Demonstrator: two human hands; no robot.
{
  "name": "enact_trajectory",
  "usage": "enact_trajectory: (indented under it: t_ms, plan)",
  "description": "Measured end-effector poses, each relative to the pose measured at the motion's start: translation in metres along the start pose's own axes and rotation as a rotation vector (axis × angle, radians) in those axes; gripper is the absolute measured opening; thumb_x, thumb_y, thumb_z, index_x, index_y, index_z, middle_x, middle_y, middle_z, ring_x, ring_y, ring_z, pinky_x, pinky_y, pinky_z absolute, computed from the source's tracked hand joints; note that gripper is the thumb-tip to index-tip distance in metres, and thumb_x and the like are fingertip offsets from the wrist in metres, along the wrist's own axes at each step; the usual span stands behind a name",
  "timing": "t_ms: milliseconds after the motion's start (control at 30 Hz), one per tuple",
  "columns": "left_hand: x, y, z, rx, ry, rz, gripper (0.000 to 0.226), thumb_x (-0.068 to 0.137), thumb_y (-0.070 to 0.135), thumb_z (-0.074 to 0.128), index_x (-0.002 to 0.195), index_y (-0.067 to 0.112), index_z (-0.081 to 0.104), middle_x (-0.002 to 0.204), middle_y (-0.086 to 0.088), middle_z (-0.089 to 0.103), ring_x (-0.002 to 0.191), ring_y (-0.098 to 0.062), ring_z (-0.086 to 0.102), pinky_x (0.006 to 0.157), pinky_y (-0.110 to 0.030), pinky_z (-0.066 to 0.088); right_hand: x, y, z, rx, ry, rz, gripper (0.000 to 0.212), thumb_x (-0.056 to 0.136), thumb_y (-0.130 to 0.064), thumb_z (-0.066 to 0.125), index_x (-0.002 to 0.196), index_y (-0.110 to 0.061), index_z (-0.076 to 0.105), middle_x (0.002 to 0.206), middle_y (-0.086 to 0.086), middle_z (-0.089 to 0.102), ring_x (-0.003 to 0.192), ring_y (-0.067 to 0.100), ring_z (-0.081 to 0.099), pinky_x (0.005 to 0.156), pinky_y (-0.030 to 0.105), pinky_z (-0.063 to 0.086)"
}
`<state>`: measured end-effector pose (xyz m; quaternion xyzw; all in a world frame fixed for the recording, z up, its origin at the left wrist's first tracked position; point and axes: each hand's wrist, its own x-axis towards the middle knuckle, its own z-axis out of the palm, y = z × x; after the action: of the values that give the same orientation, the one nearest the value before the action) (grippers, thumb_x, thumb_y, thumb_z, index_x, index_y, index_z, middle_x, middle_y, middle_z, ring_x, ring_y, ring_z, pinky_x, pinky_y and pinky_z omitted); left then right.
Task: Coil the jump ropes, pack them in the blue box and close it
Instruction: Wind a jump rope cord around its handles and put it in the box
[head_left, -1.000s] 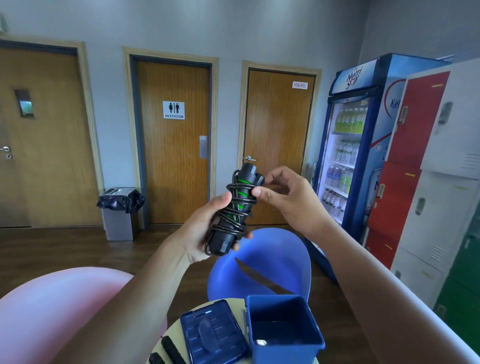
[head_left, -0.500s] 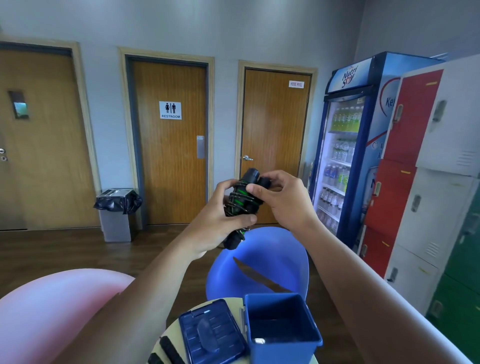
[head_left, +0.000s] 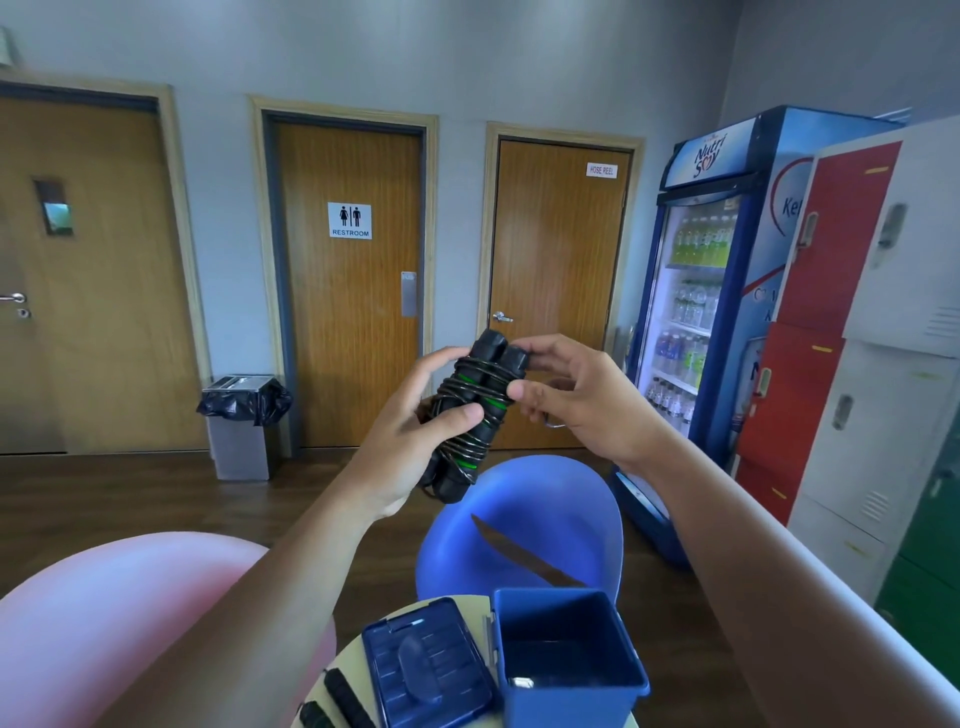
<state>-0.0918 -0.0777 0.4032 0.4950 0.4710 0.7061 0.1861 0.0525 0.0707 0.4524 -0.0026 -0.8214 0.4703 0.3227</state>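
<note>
Two black, green-banded jump rope handles, cord-wrapped, sit gripped in the left hand while the right hand pinches their top, probably securing the coil, high above the open blue plastic box.

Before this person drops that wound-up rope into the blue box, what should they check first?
1. Cord wound round the jump rope handles: ok.
2. Loose cord end tucked in: cannot tell.
3. Left hand and right hand both hold it: ok.
4. Blue box open, lid beside it: ok.
5. Every rope coiled: not ok, black handles lie beside the lid.
</note>
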Motion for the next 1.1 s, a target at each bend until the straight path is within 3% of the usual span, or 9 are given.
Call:
enact_trajectory:
  t_ms: [133, 333, 467, 533, 667, 800, 900, 967, 1100]
  plan:
    - [0.001, 0.000, 0.003, -0.089, 0.060, 0.017, 0.045, 0.076, 0.018, 0.079, 0.115, 0.034, 0.062, 0.098, -0.019, 0.071, 0.082, -0.036, 0.067, 0.066, -0.042, 0.059, 0.000, -0.004, 0.001, -0.031, 0.005, -0.027, 0.030, 0.090, -0.017, 0.071, 0.118, -0.023, 0.062, 0.105, -0.008, 0.075, 0.067, 0.012, 0.062, 0.065, 0.020, 0.051]
    - [0.001, -0.005, 0.007, -0.321, 0.020, -0.017, 0.051, 0.070, 0.028, 0.086, 0.110, 0.027, 0.054, 0.098, -0.028, 0.066, 0.066, -0.040, 0.065, 0.055, -0.041, 0.055, 0.005, -0.009, 0.009, -0.262, 0.170, -0.077, 0.030, 0.085, -0.036, 0.076, 0.109, -0.020, 0.066, 0.096, -0.010, 0.076, 0.074, 0.004, 0.068, 0.076, 0.030, 0.058]
    - [-0.001, -0.006, 0.009, -0.471, -0.053, -0.071, 0.061, 0.062, 0.037, 0.094, 0.108, 0.026, 0.055, 0.101, -0.028, 0.064, 0.063, -0.037, 0.065, 0.049, -0.036, 0.055, 0.001, -0.012, 0.014, -0.391, 0.245, -0.189, 0.024, 0.086, -0.036, 0.075, 0.093, -0.015, 0.065, 0.078, -0.008, 0.073, 0.065, -0.001, 0.059, 0.064, 0.010, 0.044]
    - [-0.003, -0.007, 0.008, -0.541, -0.096, -0.120, 0.061, 0.063, 0.037, 0.094, 0.109, 0.026, 0.056, 0.099, -0.027, 0.065, 0.063, -0.036, 0.065, 0.047, -0.035, 0.055, -0.002, -0.011, 0.013, -0.435, 0.216, -0.238, 0.019, 0.089, -0.032, 0.073, 0.087, -0.017, 0.062, 0.074, -0.007, 0.070, 0.064, 0.004, 0.056, 0.061, 0.011, 0.042]
    - [-0.008, -0.009, 0.005, -0.642, -0.146, -0.172, 0.064, 0.063, 0.034, 0.094, 0.114, 0.025, 0.056, 0.095, -0.026, 0.066, 0.061, -0.034, 0.066, 0.044, -0.033, 0.056, -0.006, -0.003, 0.007, -0.456, 0.098, -0.284, 0.011, 0.094, -0.026, 0.068, 0.087, -0.027, 0.059, 0.083, -0.017, 0.066, 0.081, 0.001, 0.062, 0.075, 0.016, 0.045]
    - [-0.009, -0.008, 0.008, -0.715, -0.184, -0.209, 0.065, 0.062, 0.036, 0.093, 0.118, 0.027, 0.062, 0.093, -0.025, 0.067, 0.060, -0.033, 0.067, 0.043, -0.032, 0.056, -0.007, 0.002, 0.010, -0.309, 0.043, -0.298, 0.006, 0.093, -0.020, 0.067, 0.088, -0.018, 0.065, 0.077, -0.016, 0.063, 0.072, 0.002, 0.056, 0.071, 0.021, 0.046]
    - [-0.007, -0.007, 0.009, -0.671, -0.241, -0.233, 0.067, 0.065, 0.045, 0.091, 0.124, 0.030, 0.066, 0.095, -0.023, 0.066, 0.064, -0.032, 0.067, 0.047, -0.034, 0.057, -0.006, 0.004, 0.007, -0.239, 0.045, -0.253, 0.008, 0.091, -0.021, 0.068, 0.084, -0.015, 0.066, 0.072, -0.015, 0.062, 0.066, 0.005, 0.052, 0.066, 0.029, 0.046]
    - [-0.006, -0.003, 0.007, -0.547, -0.271, -0.244, 0.075, 0.064, 0.048, 0.091, 0.130, 0.032, 0.060, 0.097, -0.020, 0.064, 0.068, -0.028, 0.065, 0.053, -0.034, 0.056, -0.006, 0.003, 0.005, -0.197, 0.039, -0.204, 0.009, 0.091, -0.017, 0.070, 0.082, -0.016, 0.066, 0.071, -0.002, 0.063, 0.064, 0.010, 0.051, 0.063, 0.034, 0.045]
    - [0.000, 0.007, 0.003, -0.193, -0.254, -0.256, 0.076, 0.066, 0.036, 0.086, 0.135, 0.034, 0.055, 0.113, -0.015, 0.067, 0.095, -0.025, 0.065, 0.074, -0.034, 0.056, -0.008, -0.001, 0.003, -0.214, 0.060, -0.142, 0.010, 0.091, -0.019, 0.072, 0.083, -0.013, 0.070, 0.073, 0.016, 0.064, 0.061, 0.016, 0.047, 0.057, 0.037, 0.041]
